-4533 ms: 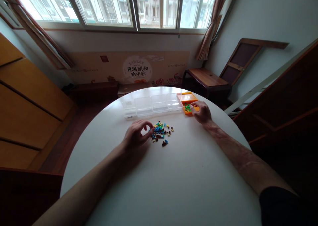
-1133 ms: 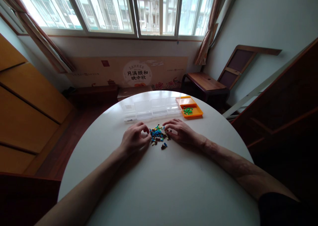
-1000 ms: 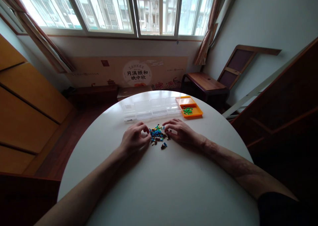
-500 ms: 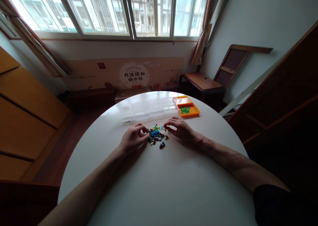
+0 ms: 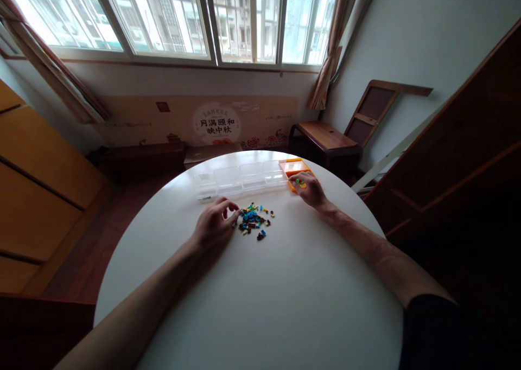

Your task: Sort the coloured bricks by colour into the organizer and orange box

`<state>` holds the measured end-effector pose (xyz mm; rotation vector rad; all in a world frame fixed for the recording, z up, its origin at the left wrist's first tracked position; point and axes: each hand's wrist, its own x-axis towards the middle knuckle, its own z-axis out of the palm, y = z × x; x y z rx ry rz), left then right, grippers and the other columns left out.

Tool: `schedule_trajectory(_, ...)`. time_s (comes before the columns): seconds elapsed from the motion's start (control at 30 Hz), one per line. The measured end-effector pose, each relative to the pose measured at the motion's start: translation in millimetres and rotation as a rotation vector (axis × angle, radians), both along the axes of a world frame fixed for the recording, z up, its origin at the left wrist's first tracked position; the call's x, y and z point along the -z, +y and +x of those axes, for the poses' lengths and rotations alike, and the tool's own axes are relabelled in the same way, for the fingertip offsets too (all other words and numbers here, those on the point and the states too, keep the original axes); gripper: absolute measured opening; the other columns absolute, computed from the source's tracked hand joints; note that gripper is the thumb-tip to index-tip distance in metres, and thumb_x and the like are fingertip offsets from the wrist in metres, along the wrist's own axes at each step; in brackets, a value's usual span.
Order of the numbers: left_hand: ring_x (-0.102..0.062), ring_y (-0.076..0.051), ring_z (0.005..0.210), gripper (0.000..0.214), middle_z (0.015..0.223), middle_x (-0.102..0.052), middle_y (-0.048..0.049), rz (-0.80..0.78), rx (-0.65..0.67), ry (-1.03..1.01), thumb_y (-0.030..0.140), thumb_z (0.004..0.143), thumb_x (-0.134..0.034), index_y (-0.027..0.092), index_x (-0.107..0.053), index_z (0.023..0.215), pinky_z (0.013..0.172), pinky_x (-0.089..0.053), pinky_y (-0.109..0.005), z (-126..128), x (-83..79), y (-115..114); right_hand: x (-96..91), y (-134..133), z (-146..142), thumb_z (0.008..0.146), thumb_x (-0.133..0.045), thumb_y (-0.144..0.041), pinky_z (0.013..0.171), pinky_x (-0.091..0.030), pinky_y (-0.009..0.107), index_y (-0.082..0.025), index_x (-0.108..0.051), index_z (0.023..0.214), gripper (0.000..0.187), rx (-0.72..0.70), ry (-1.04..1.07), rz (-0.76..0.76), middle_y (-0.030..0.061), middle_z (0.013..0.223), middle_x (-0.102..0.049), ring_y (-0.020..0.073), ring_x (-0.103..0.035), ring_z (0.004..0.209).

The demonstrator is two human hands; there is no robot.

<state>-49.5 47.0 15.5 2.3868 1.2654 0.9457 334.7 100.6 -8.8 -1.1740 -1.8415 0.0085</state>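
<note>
A loose pile of small toy bricks point(image 5: 252, 218), blue, brown, yellow and green, lies on the white table. At the pile's left edge is my left hand point(image 5: 214, 221), its fingers curled and thumb and index tips close together; what is between them, if anything, is too small to make out. My right hand point(image 5: 310, 190) reaches over the orange tray point(image 5: 293, 167), fingers bent together at its near left part. Green bricks point(image 5: 301, 183) show beneath and between those fingers. Whether the fingertips hold a brick is hidden.
Left of the orange tray lies a clear plastic compartment case point(image 5: 240, 178) along the far side of the round table point(image 5: 260, 294). Beyond the table's edge stand a wooden chair point(image 5: 325, 135) and a low cardboard box point(image 5: 211, 154) under the window.
My right hand has moved from the pile's right side up and away to the orange tray. My left hand stays by the pile. The view has shifted slightly.
</note>
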Motion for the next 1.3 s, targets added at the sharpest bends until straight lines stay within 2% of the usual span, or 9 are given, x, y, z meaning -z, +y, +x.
schedule_trajectory(0.23, -0.065, -0.018, 0.079, 0.023, 0.108, -0.074, -0.0056, 0.228, -0.059, 0.133, 0.039, 0.111, -0.058, 0.022, -0.074, 0.104, 0.084, -0.051, -0.033, 8, -1.9, -1, 14.4, 0, 21, 0.104, -0.061, -0.034, 0.097, -0.058, 0.051, -0.023, -0.082, 0.105, 0.024, 0.193, 0.050, -0.035, 0.0082, 0.107, -0.084, 0.0310, -0.069, 0.099)
schedule_trajectory(0.47, -0.065, -0.017, 0.074, 0.030, 0.106, -0.078, -0.0063, 0.314, 0.061, 0.214, 0.040, 0.116, -0.054, 0.020, -0.073, 0.106, 0.085, -0.049, -0.034, 26, -16.6, 9, 11.6, -6, 19, 0.104, -0.059, -0.033, 0.101, -0.057, 0.050, -0.023, -0.079, 0.104, 0.022, 0.210, 0.031, -0.071, 0.0099, 0.106, -0.081, 0.0317, -0.069, 0.102)
schedule_trajectory(0.6, -0.068, -0.018, 0.077, 0.028, 0.103, -0.078, -0.0056, 0.361, 0.088, 0.137, 0.040, 0.116, -0.057, 0.020, -0.073, 0.104, 0.083, -0.050, -0.033, 37, -16.1, 14, 1.5, -18, 7, 0.108, -0.058, -0.033, 0.102, -0.056, 0.049, -0.023, -0.078, 0.105, 0.022, 0.108, 0.014, -0.014, 0.0091, 0.107, -0.080, 0.0307, -0.069, 0.103)
schedule_trajectory(0.8, -0.071, -0.015, 0.078, 0.026, 0.104, -0.077, -0.0053, 0.298, 0.218, -0.048, 0.042, 0.115, -0.060, 0.021, -0.072, 0.106, 0.075, -0.053, -0.027, 42, 1.7, 11, -17.2, -42, -29, 0.110, -0.064, -0.030, 0.102, -0.056, 0.046, -0.026, -0.076, 0.107, 0.013, -0.159, -0.056, 0.101, 0.0061, 0.106, -0.080, 0.0281, -0.070, 0.106)
schedule_trajectory(0.9, -0.074, -0.016, 0.083, 0.024, 0.103, -0.078, -0.0055, 0.295, 0.258, -0.081, 0.042, 0.113, -0.064, 0.021, -0.073, 0.105, 0.077, -0.055, -0.027, 41, 4.6, 9, -19.2, -50, -46, 0.108, -0.071, -0.033, 0.101, -0.057, 0.045, -0.026, -0.076, 0.109, 0.009, -0.288, -0.142, 0.100, 0.0055, 0.105, -0.080, 0.0268, -0.071, 0.103)
schedule_trajectory(1.03, -0.076, -0.019, 0.088, 0.026, 0.101, -0.080, -0.0070, 0.306, 0.260, -0.064, 0.043, 0.113, -0.064, 0.021, -0.076, 0.104, 0.080, -0.057, -0.029, 42, 3.3, 8, -19.1, -55, -57, 0.107, -0.075, -0.038, 0.094, -0.059, 0.040, -0.026, -0.078, 0.120, 0.017, -0.433, -0.194, 0.082, 0.0057, 0.110, -0.083, 0.0242, -0.074, 0.101)
schedule_trajectory(1.17, -0.076, -0.018, 0.086, 0.026, 0.101, -0.080, -0.0071, 0.332, 0.258, -0.052, 0.042, 0.113, -0.064, 0.021, -0.077, 0.104, 0.078, -0.056, -0.028, 43, 3.9, 9, -20.0, -55, -60, 0.109, -0.074, -0.038, 0.093, -0.058, 0.039, -0.027, -0.079, 0.122, 0.018, -0.506, -0.234, 0.108, 0.0045, 0.111, -0.085, 0.0222, -0.077, 0.099)
schedule_trajectory(1.3, -0.076, -0.018, 0.086, 0.024, 0.101, -0.081, -0.0060, 0.387, 0.277, -0.036, 0.041, 0.112, -0.067, 0.022, -0.078, 0.104, 0.079, -0.056, -0.029, 43, 5.7, 9, -22.0, -52, -66, 0.109, -0.073, -0.040, 0.092, -0.057, 0.038, -0.026, -0.080, 0.113, 0.016, -0.547, -0.257, 0.072, 0.0037, 0.109, -0.086, 0.0210, -0.079, 0.096)
